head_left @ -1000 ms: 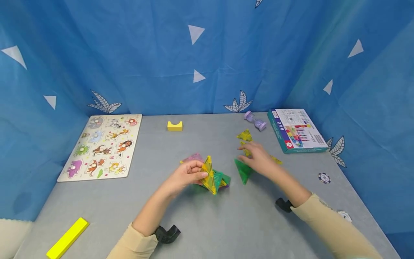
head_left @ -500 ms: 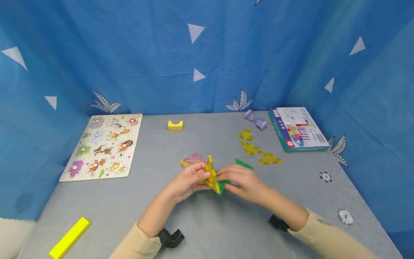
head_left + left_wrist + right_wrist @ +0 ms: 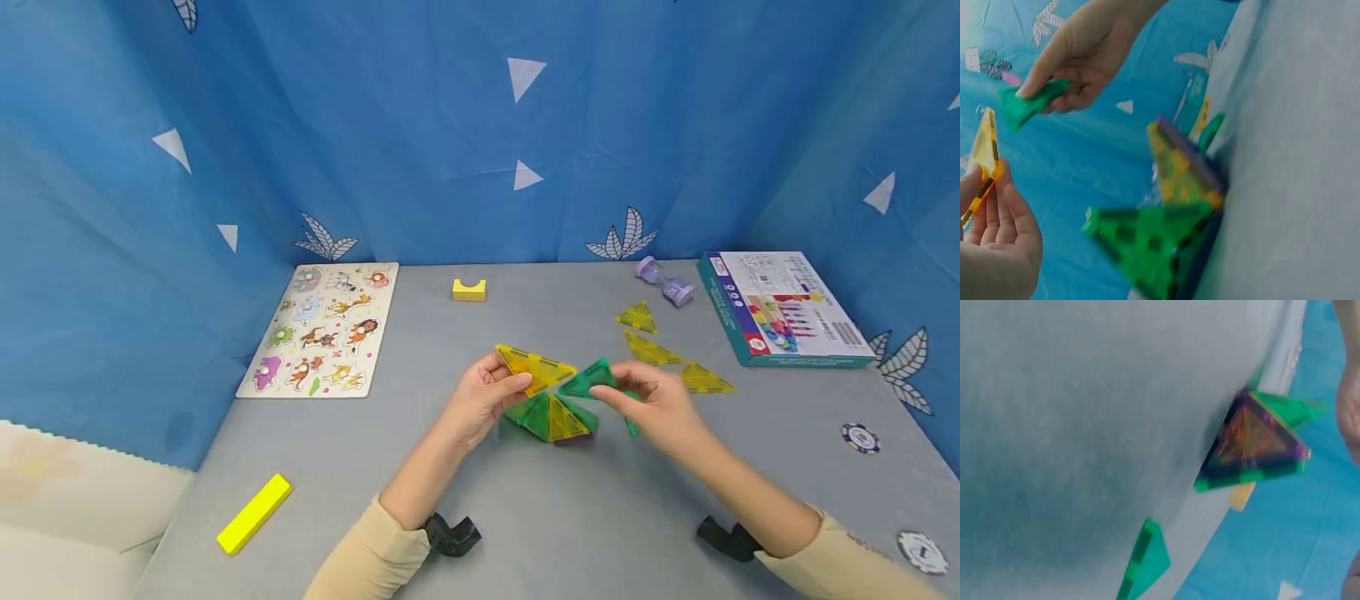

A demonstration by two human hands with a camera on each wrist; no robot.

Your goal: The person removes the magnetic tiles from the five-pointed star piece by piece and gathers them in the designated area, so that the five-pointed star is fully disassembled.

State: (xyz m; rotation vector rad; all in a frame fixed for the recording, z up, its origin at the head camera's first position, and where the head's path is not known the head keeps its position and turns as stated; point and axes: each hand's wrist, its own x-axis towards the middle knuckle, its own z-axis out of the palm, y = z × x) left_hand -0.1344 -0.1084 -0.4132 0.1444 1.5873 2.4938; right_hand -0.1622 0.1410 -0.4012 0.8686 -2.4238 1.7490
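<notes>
My left hand (image 3: 476, 402) pinches a yellow translucent triangular magnetic tile (image 3: 534, 367) between thumb and fingers, above the table. To its right, my right hand (image 3: 663, 404) holds a green triangular tile (image 3: 591, 380) by its edge. In the head view the two tiles come close at their tips; the left wrist view shows the green tile (image 3: 1029, 103) apart from the yellow tile (image 3: 986, 147). Beneath them sits a structure (image 3: 564, 418) of joined green, yellow and purple triangles. Another green tile (image 3: 1147, 562) rests on the table, partly hidden by my right hand in the head view.
Several yellow triangular tiles (image 3: 651, 350) lie behind my right hand. Farther back are a purple sandglass (image 3: 664, 281) and a boxed toy set (image 3: 787, 312). An animal puzzle board (image 3: 322, 333), a yellow notched block (image 3: 469, 291), a long yellow block (image 3: 255, 514) and poker chips (image 3: 860, 438) lie around.
My right hand first came from the tiles at right to meet my left hand, then drew apart with a green tile. The yellow tile has tilted flatter. The head view has turned left.
</notes>
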